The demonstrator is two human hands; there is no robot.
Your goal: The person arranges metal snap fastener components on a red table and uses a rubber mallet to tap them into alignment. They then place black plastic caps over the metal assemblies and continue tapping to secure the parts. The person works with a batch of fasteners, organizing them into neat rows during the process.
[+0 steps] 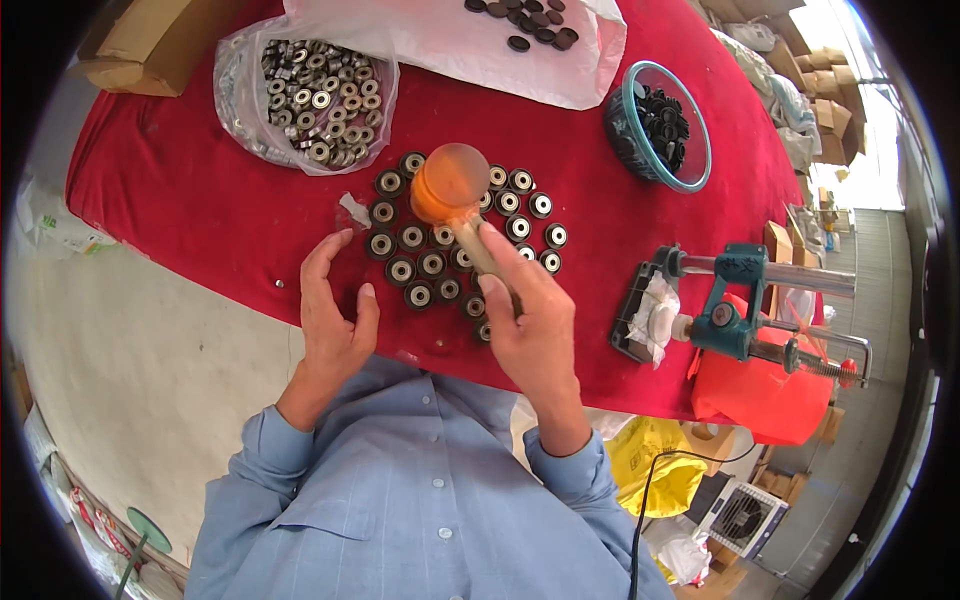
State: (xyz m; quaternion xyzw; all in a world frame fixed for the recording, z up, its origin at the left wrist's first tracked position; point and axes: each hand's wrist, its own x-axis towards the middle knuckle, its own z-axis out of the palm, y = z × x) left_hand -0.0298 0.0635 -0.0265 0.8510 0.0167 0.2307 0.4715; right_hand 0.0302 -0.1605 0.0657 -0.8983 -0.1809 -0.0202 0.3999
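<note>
My right hand [537,325] is closed round the pale handle of a mallet [452,183]. The mallet's orange, see-through head hangs over a group of black rings with metal bearings in their centres [419,293], hiding some of them. Several of these round pieces lie close together on a red cloth. To the left of the group, my left hand [338,318] holds nothing, its thumb and fingers apart. A torn white scrap [355,210] lies beyond its fingertips.
A clear plastic bag of loose metal bearings [228,95] sits at the far left, near a cardboard box [150,45]. Black caps [518,43] lie on a white sheet [440,55]. On the right stand a bowl of black parts [625,140] and a green hand press [730,305].
</note>
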